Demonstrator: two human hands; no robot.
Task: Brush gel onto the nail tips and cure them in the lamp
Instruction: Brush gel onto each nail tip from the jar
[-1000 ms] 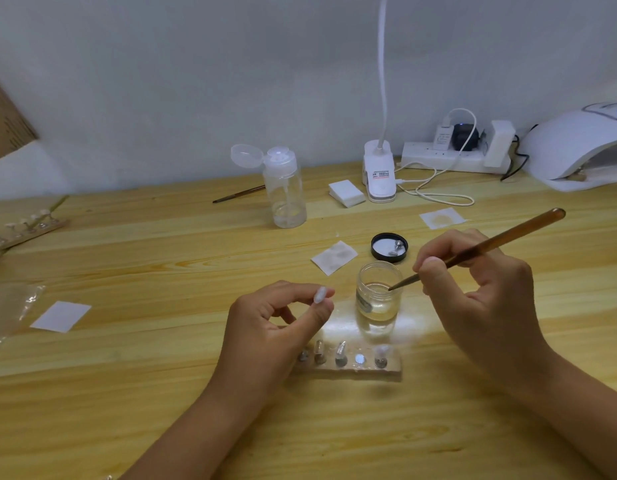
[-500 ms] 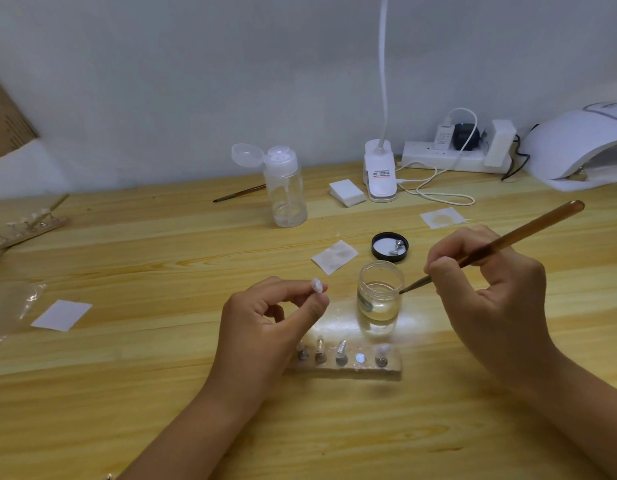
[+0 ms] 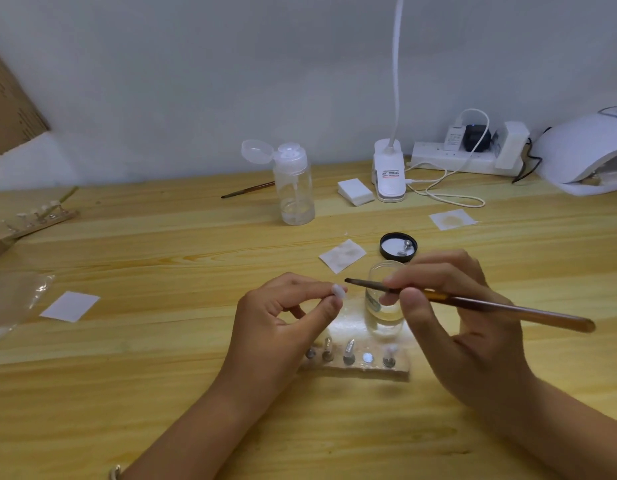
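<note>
My left hand [image 3: 283, 323] pinches a small clear nail tip [image 3: 338, 292] between thumb and forefinger, above the table. My right hand [image 3: 463, 323] grips a brown-handled brush [image 3: 490, 304]; its dark bristle end points left, a short gap from the nail tip. Behind the brush stands an open glass jar of clear gel [image 3: 385, 306]. In front of it lies a wooden holder block [image 3: 362, 367] with several metal stands. The white curing lamp [image 3: 587, 157] sits at the far right edge.
The jar's black lid [image 3: 398, 247] lies behind the jar. A clear pump bottle [image 3: 293, 188], a second brush [image 3: 248, 190], a pad stack [image 3: 355, 192], used wipes [image 3: 341, 255], a clip lamp base [image 3: 388, 174] and a power strip [image 3: 466, 157] stand farther back. Another nail holder [image 3: 37, 220] is far left.
My right hand lifted the brush out of the gel jar and swung its tip left toward the nail tip. My left hand stayed about where it was, turning the tip slightly.
</note>
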